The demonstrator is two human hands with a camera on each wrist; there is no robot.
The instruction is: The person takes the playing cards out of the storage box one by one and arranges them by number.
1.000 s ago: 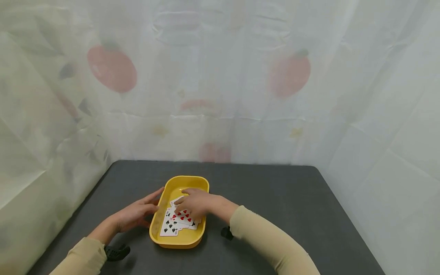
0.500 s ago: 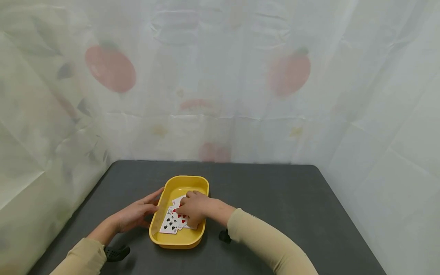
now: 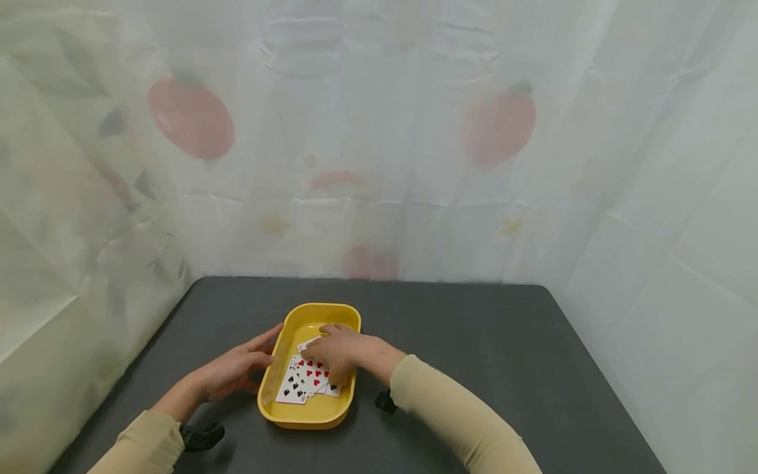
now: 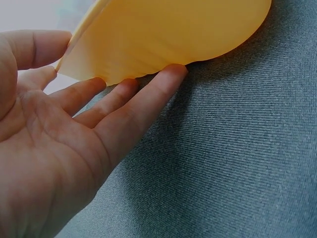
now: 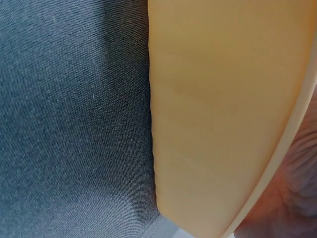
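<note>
- Left hand [image 3: 233,370]: flat against the left outer wall of the yellow tray [image 3: 349,395]. Fingers straight and slightly spread, thumb up near the rim. In the left wrist view the fingers [image 4: 130,106] lie under the curve of the tray wall, tips touching it, palm open, nothing gripped.
- Tray: sits on the dark grey table [image 3: 503,355], left of centre, long axis running away from the person. Near end close to both forearms.
- Playing cards [image 3: 303,382]: loose fan, face up, on the tray floor in its near half. Black spades on the left card, red hearts on the next; a further card edge pokes out at the right. Long axes roughly follow the tray's, fanned a little.
- Right hand [image 3: 334,350]: inside the tray, on top of the far end of the cards. Fingers bent down onto the cards, knuckles raised. Whether they pinch a card or only press on it, cannot tell from the head view. Right wrist view shows only the tray's outer wall and a bit of palm, no fingers.
- Key relation: cards lie directly under and just toward the person from the right fingertips. Right hand is the one on them; left hand is outside the wall, separated from the cards by it.
- Background: white sheet with faint red fruit print [image 3: 191,120] behind the table.
</note>
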